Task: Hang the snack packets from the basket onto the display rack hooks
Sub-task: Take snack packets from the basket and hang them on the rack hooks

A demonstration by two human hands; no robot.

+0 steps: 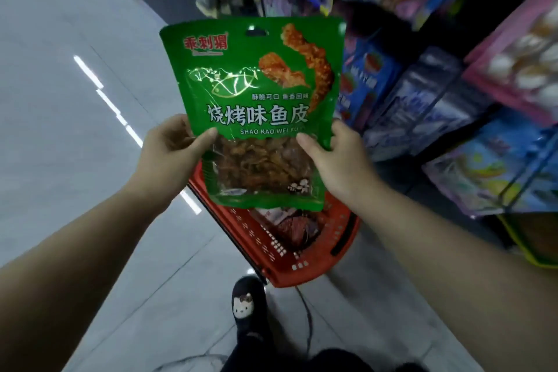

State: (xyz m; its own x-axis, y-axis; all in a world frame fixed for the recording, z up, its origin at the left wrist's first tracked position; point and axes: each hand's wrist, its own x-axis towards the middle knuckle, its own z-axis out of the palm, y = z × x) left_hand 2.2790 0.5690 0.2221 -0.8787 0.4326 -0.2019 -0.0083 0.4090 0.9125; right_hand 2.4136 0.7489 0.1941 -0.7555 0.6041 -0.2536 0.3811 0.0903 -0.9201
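Both hands, left hand (172, 142) and right hand (335, 157), pinch a glossy green plastic snack packet (256, 106) upright between thumbs and fingers, unhung; below them, more packets wait in the red plastic basket (271, 254).

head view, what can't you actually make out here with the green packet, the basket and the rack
- Red basket: the green fish-skin packet, held by the left hand and right hand, covers its far end, so the count of packets inside is unknown.
- Display rack hooks: none visible; the hanging packets hide them and are blurred.
- Rack labels: unreadable, blurred.
- Fingers behind the green packet: hidden by it.
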